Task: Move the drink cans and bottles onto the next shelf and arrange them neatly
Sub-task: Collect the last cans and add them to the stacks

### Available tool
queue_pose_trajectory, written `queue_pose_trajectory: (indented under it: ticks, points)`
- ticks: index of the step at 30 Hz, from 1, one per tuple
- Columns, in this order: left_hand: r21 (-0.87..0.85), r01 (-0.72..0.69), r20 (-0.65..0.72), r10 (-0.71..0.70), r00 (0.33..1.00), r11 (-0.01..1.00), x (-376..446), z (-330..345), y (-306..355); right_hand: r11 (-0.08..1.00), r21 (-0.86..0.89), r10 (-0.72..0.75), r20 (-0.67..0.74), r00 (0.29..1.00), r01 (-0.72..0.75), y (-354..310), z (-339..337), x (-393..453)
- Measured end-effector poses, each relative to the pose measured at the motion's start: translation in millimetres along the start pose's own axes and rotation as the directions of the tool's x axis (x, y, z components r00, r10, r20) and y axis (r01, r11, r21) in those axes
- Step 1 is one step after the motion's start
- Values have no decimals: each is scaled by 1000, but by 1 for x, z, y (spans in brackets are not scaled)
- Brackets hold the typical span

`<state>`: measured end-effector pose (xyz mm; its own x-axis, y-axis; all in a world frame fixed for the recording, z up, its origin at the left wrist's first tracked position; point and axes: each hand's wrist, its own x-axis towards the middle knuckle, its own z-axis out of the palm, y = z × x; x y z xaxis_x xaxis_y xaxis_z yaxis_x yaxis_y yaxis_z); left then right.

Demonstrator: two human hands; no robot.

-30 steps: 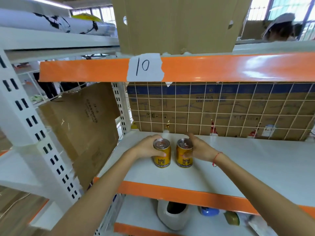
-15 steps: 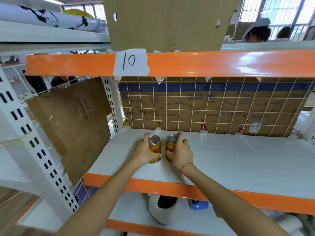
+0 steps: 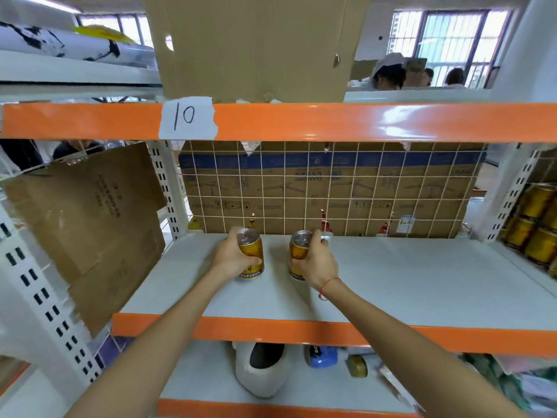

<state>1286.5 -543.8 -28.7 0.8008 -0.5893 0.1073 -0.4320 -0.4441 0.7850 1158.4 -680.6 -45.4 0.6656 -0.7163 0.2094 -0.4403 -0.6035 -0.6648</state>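
From where I sit, the torn cardboard sheet (image 3: 87, 224) hangs at nine o'clock, well clear of my work. My left hand (image 3: 232, 256) is the first grip I come to: its fingers are wrapped round the left can (image 3: 250, 255), which stands on the grey shelf (image 3: 407, 285) tilted a little, top leaning toward eleven o'clock. Just past it, toward three o'clock, my right hand (image 3: 315, 260) is closed round the right can (image 3: 300, 254), which looks close to upright; its base is hidden by my palm, so I cannot say whether it is seated. The two cans stand apart with a clear gap between them, both near the wire mesh back (image 3: 331, 188) at twelve o'clock. I judge the next move is to square them into a row: each can is already in its own grip, long axis near vertical. The stacked gold cans (image 3: 539, 224) wait far off at three o'clock, nearer my right hand.
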Motion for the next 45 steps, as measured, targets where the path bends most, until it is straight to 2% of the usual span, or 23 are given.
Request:
queue_pose_trajectory:
  ticks: [12, 18, 24, 30, 34, 39, 45]
  points:
    - [18, -138, 144, 134, 980, 990, -14, 59, 87, 996, -2, 84, -135, 987, -85, 50, -94, -25]
    - [0, -237, 237, 230, 944, 972, -26, 80, 119, 987, -9, 155, -240, 958, -162, 74, -128, -48]
    - [-18, -299, 305, 290, 907, 954, -37, 92, 140, 959, -59, 244, -340, 908, -279, 85, -156, -84]
    - [-45, -390, 403, 374, 835, 920, -62, 113, 162, 916, -72, 329, -430, 841, -395, 93, -187, -133]
    - [-95, -387, 462, 385, 799, 917, -90, 138, 177, 897, -48, 362, -495, 790, -440, 103, -211, -170]
    - [-118, -417, 538, 411, 736, 901, -127, 174, 205, 873, -3, 399, -570, 718, -488, 131, -245, -217]
    - [-142, -475, 585, 461, 668, 868, -177, 228, 253, 849, 19, 430, -606, 669, -529, 183, -293, -271]
